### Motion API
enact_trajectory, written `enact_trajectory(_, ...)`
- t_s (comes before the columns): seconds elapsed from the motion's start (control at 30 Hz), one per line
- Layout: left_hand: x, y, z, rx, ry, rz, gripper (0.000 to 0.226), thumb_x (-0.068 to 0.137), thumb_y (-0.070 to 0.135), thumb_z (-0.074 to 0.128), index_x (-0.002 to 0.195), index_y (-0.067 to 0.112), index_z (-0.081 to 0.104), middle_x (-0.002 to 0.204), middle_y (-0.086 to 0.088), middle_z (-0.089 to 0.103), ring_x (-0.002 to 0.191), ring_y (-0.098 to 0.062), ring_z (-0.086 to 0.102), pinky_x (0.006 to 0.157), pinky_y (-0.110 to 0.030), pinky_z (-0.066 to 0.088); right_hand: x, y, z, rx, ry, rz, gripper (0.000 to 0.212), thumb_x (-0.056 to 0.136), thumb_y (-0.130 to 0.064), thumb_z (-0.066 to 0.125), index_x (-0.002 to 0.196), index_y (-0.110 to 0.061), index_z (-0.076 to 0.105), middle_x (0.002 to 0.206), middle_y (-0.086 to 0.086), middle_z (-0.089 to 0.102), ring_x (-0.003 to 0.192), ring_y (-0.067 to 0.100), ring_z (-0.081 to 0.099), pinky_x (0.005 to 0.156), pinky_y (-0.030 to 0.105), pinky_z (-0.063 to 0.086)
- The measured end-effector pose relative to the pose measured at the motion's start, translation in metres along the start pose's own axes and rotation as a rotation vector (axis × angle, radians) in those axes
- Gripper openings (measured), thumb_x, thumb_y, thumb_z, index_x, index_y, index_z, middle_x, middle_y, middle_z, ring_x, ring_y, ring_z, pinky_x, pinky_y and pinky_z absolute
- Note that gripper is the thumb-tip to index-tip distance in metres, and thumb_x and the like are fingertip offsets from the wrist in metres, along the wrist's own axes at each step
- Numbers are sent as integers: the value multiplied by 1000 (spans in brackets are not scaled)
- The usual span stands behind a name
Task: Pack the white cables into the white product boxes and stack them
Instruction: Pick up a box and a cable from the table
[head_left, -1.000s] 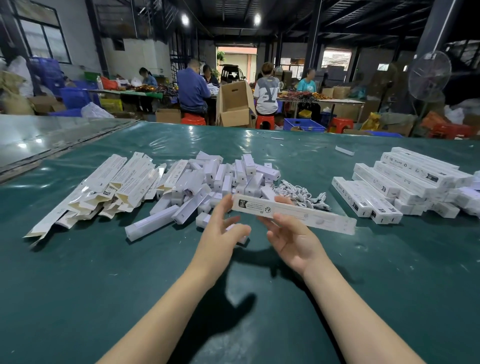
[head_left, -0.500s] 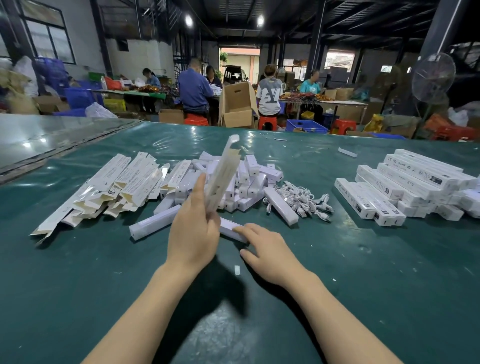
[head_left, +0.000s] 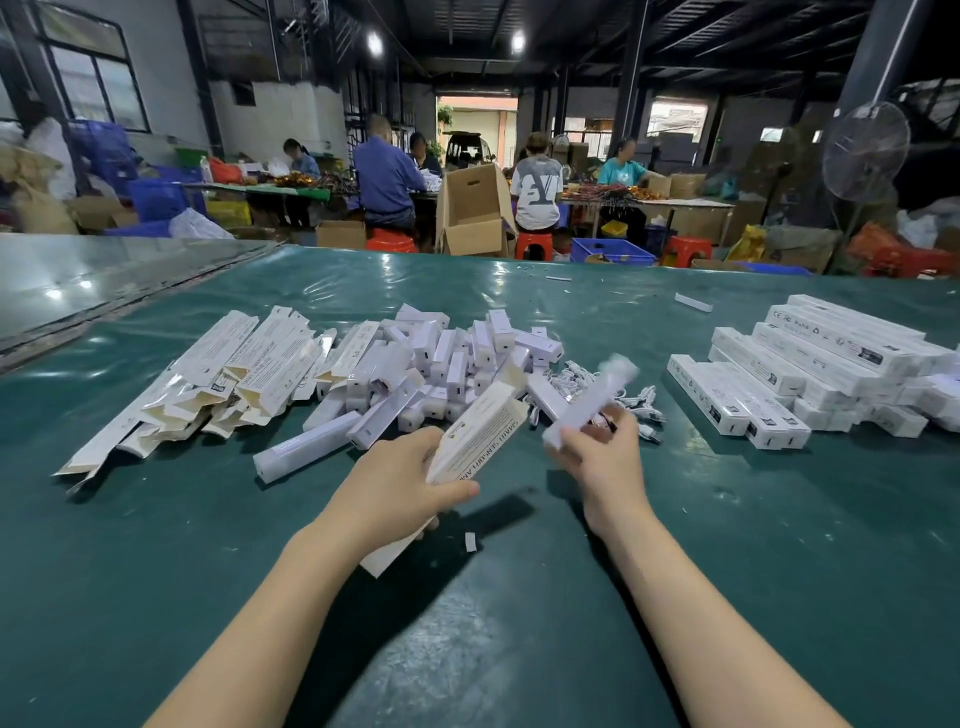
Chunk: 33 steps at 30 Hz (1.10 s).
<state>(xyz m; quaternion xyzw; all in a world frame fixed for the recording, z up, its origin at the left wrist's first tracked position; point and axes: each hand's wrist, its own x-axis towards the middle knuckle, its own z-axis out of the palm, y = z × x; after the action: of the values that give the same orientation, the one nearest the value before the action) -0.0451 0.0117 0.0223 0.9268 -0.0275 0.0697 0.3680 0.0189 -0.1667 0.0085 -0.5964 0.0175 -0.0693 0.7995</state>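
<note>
In left hand (head_left: 396, 486), product box (head_left: 480, 435).

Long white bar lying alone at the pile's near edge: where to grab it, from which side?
Take the bar from above, pinching across its narrow width at the near-left half. It lies flat on the mat with both long sides free there, while its far-right end meets the pile. Both hands are full: left hand grips a box, right hand a second bar.
</note>
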Motion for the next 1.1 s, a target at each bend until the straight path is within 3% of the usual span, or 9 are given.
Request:
enact_trajectory(0.07, 0, 0, 1, -47, -78, -18, 22, 76, 29, 71, 86, 17, 55, 65, 5, 65, 51, -14, 63, 51, -27, 52, 6, -7, -9, 429, -61, 96, 37, 86, 15, 45, 105, -16, 40, 76, 6, 66, 64, 19, 66, 66, 31, 57)
enact_trajectory(0.17, 1, 0, 4, -79, -141, -19, 17, 77, 24, 71, 81, 20, 54, 63, 3, 66, 52, -14, 63, 48, -22, 48, 8, -10, -16, 626, -211, 140, 35, 86, 11, 43, 103, -20, 40, 73, 4, 72, 65, 20, 70, 68, 34, 58)
enact_trajectory(0.4, 0, 0, 3, -89, -125, -8, 17, 78, 22, 69, 81, 19, 53, 70, -1, 67, 56, -17, 64, 49, -27, 51, 6, 0, -7, 274, -209, 34, 69, 84, 15, 51, 134, -19, 19, 85, 8, 65, 67, 16, 67, 62, 29, 58)
enact_trajectory(0.57, -3, 2, 8, 160, -46, 58, 29, 75, 37, 69, 75, 20, 46, 70, 7, 59, 59, -12, 62, 59, -29, 45, 6, 3, -11, -25, -162, -107, 91, 78, 6, 66, 140, -31, 11, 90, 7, 61, 67, 10, 62, 55, 22, 52)
enact_trajectory(0.67, -4, 3, 12, 295, 34, 88, 35, 74, 45, 66, 70, 24, 37, 69, 7, 52, 71, -20, 52, 58, -30, 35, 8, 2, -15, -21, -139, -148, 74, 79, 5, 65, 132, -26, 22, 84, 6, 63, 64, 13, 63, 54, 24, 53)
enact_trajectory(0.8, -4, 4, 13, 267, 50, 106, 36, 76, 43, 65, 70, 23, 36, 68, 5, 51, 71, -21, 49, 58, -30, 34, 4, -4, -12, 80, -93, -143, 32, 88, -1, 56, 106, -19, 36, 69, 7, 64, 42, 14, 59, 42, 21, 48)
enact_trajectory(0.87, -5, 4, 11, 271, 42, 109, 34, 76, 42, 66, 70, 23, 38, 68, 5, 51, 70, -21, 49, 57, -30, 33, 0, -5, -8, 5, -99, -165, 25, 87, 0, 58, 93, -18, 42, 63, 4, 61, 41, 11, 55, 41, 20, 45)
enact_trajectory(1.0, -4, 7, 11, 204, 120, 112, 27, 77, 40, 67, 75, 20, 49, 70, 5, 54, 68, -20, 56, 58, -30, 39, -6, 0, 2, -273, -151, -330, 19, 88, -7, 58, 76, -21, 60, 82, 0, 54, 74, 10, 53, 70, 29, 47)
enact_trajectory(1.1, -2, 5, 0, -142, 42, -4, 17, 79, 31, 69, 76, 21, 56, 61, 4, 58, 51, -16, 60, 50, -28, 51, -7, -2, 3, -264, -433, -176, 11, 89, -22, 58, 84, -26, 67, 101, -2, 59, 92, 4, 53, 85, 21, 41)
